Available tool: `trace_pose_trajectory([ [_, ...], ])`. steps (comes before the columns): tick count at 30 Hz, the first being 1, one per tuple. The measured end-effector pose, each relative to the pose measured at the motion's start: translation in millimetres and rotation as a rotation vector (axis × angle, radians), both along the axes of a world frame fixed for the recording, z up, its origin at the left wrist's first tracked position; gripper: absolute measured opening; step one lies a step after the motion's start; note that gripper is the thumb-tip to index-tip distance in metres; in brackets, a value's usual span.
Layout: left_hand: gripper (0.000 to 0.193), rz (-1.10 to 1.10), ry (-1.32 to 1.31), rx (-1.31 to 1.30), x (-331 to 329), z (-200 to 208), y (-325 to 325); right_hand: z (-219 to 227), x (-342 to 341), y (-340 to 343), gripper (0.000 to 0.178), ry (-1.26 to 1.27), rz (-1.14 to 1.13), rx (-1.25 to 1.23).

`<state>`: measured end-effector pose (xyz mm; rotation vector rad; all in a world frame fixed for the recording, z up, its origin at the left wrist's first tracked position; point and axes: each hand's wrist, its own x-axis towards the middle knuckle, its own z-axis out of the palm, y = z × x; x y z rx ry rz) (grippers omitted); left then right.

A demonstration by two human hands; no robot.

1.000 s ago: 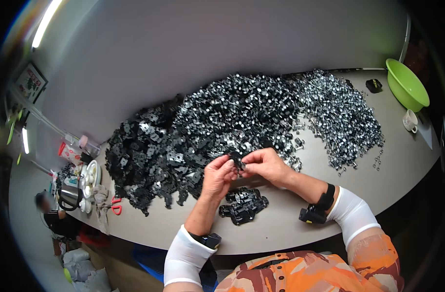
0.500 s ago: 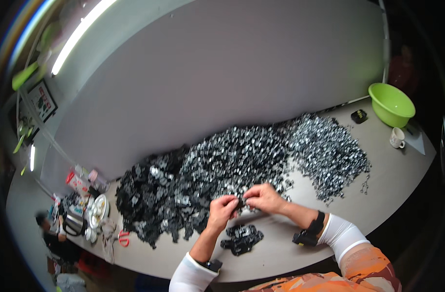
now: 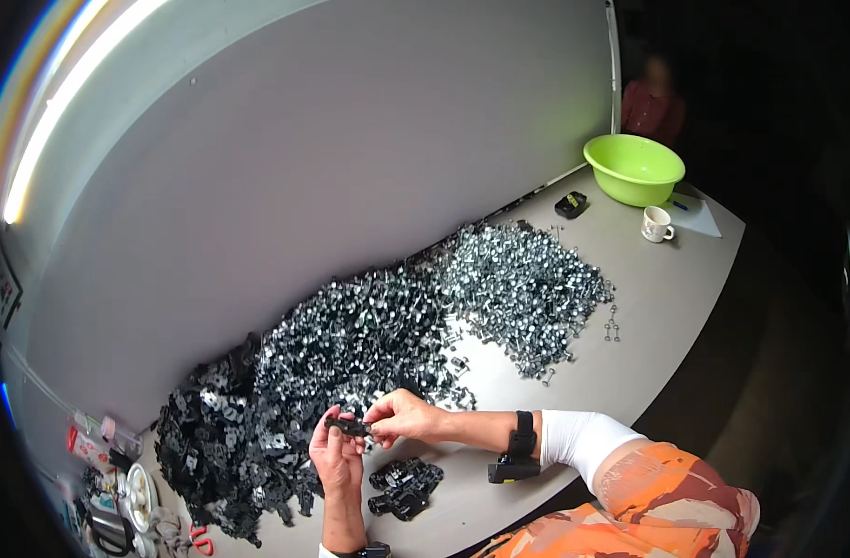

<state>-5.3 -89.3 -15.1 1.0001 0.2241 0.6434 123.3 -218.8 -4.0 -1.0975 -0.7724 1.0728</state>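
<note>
A small, dark, oblong part [image 3: 349,426] is held level above the table. My left hand [image 3: 334,462], palm turned up, is closed on its left end with thumb and fingers. At the other end, the fingertips of my right hand [image 3: 405,416] pinch together, partly hiding that tip. Just behind my hands lies a heap of black parts mixed with shiny metal pieces [image 3: 351,325]. Left of it spreads a heap of flat black parts [image 3: 216,465]. A small cluster of glossy black parts [image 3: 406,487] rests by the near table edge, below my right hand.
A heap of silver metal pieces [image 3: 527,288] lies to the right. Farther back are a green basin [image 3: 635,172], a white mug [image 3: 657,225] and a black object [image 3: 570,205]. Red-handled scissors [image 3: 200,539] and a plate [image 3: 141,498] sit at left. A person [image 3: 654,104] is beyond the table.
My view has swung rightward, shifting the scene left. My left hand has turned palm up, and the dark part between my hands now shows plainly.
</note>
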Motion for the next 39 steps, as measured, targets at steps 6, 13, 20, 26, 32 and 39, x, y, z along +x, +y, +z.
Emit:
trace_pose_trajectory([
  [6, 0.041, -0.179, 0.037, -0.036, 0.9, -1.9, 7.7, 6.4, 21.9, -6.7, 0.019, -0.030, -0.025, -0.087],
  [13, 0.037, -0.284, 0.004, -0.106, 0.5, -8.7, 9.9, 1.5, 29.1, -3.3, 0.018, 0.166, 0.210, -0.179],
  [20, 0.042, -0.307, 0.019, -0.063, 0.1, -14.0, 1.7, -7.3, 27.3, -4.3, 0.018, 0.478, 0.172, -0.254],
  [26, 0.036, -0.320, 0.094, -0.137, 1.8, -18.7, -0.4, -18.5, 8.2, 3.0, 0.010, 0.470, -0.147, -0.138],
  [32, 0.038, -0.293, 0.029, -0.239, 4.7, -12.4, -0.2, -10.8, 12.1, 1.9, 0.016, 0.331, -0.033, -0.012],
  [39, 0.040, -0.357, 0.002, -0.270, 4.5, -11.2, -2.0, 6.0, 4.3, -4.3, 0.016, -0.331, -0.105, 0.231],
])
